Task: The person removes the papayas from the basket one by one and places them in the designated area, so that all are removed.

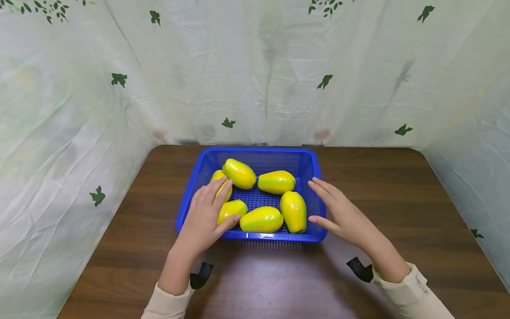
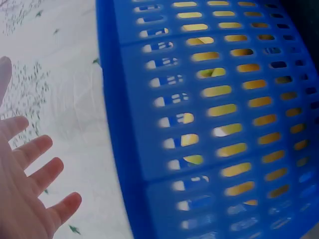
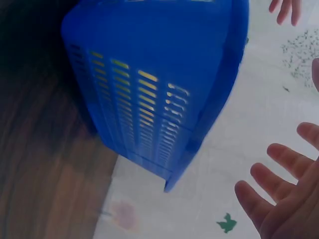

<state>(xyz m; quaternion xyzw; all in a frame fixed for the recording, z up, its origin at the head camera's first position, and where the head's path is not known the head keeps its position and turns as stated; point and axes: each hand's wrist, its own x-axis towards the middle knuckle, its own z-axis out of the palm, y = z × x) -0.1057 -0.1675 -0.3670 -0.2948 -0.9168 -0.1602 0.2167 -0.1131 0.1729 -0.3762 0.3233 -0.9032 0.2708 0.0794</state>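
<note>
A blue plastic basket (image 1: 275, 237) with slotted walls stands on the table, holding several glossy yellow-green fruits that look like papayas. One papaya (image 1: 240, 173) lies at the back left and another papaya (image 1: 276, 182) at the back right. Along the front are a papaya (image 1: 261, 219) and, to its right, a papaya (image 1: 293, 212) pointing lengthwise. My left hand (image 1: 202, 219) hovers over the basket's left side, fingers spread, partly hiding two papayas. Beside the right rim is my right hand (image 1: 346, 217), its fingers extended. Both wrist views show spread fingers apart from the basket wall, holding nothing.
The basket sits near the back edge of a dark wooden table (image 1: 378, 190). Behind and on both sides hangs a pale curtain (image 1: 255, 79) with green bird and leaf prints. A black strap (image 1: 201, 275) sticks out by the left wrist, another black strap (image 1: 360, 269) by the right.
</note>
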